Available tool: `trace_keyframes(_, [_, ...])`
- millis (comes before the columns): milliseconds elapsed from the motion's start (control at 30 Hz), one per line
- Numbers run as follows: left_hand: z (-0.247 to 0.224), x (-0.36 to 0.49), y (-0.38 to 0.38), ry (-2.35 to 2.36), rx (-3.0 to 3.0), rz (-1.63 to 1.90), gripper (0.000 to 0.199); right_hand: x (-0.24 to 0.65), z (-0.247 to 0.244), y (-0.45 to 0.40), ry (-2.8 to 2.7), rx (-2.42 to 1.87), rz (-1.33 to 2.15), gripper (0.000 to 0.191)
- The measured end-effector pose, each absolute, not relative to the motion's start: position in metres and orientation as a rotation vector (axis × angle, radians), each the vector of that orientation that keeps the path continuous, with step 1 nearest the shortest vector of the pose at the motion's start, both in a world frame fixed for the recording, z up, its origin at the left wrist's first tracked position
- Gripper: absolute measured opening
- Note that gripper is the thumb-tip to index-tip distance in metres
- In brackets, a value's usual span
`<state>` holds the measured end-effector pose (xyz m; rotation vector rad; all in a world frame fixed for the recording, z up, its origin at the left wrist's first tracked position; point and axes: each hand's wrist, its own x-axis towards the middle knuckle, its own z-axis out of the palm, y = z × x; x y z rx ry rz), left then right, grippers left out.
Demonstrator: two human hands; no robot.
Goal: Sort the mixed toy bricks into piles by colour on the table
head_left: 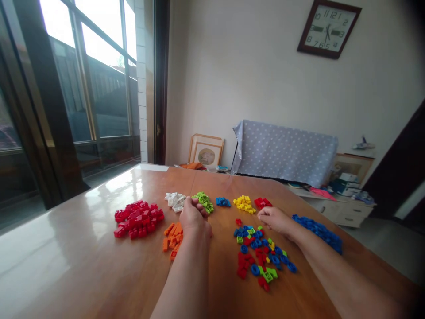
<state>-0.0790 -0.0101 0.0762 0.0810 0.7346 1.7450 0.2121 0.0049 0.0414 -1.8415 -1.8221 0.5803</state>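
Note:
My left hand (194,216) is over the wooden table, its fingers curled beside the pile of lime green toy bricks (203,201). What those fingers hold, if anything, is hidden. White bricks (175,200) lie just left of it, and orange bricks (172,237) lie partly behind my wrist. My right hand (275,219) is closed, fingertips together, between the small red brick pile (263,203) and the mixed pile (259,252) of blue, red, green and yellow pieces. Anything in that pinch is too small to make out. Yellow bricks (244,204) sit to its left.
A large red brick pile (139,219) lies at the left, a long blue pile (318,232) at the right, beside my right forearm. Small blue bricks (223,202) sit between green and yellow. Beyond the table (83,266) stands something under a dotted cloth (285,148).

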Motion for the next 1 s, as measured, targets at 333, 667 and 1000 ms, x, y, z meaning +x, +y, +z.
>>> trace_keyframes(333, [0.075, -0.079, -0.009, 0.737, 0.094, 1.729, 0.017, 0.22, 0.016, 0.008, -1.849, -2.014, 0.398, 0.012])
trace_keyframes(667, [0.076, -0.066, -0.013, 0.778, 0.186, 1.646, 0.018, 0.232, 0.035, -0.024, -1.84, -1.875, 0.477, 0.015])
trace_keyframes(1000, [0.075, -0.048, -0.021, 0.885, 0.417, 1.526, 0.022, 0.236, 0.034, -0.046, -1.815, -1.885, 0.929, 0.017])
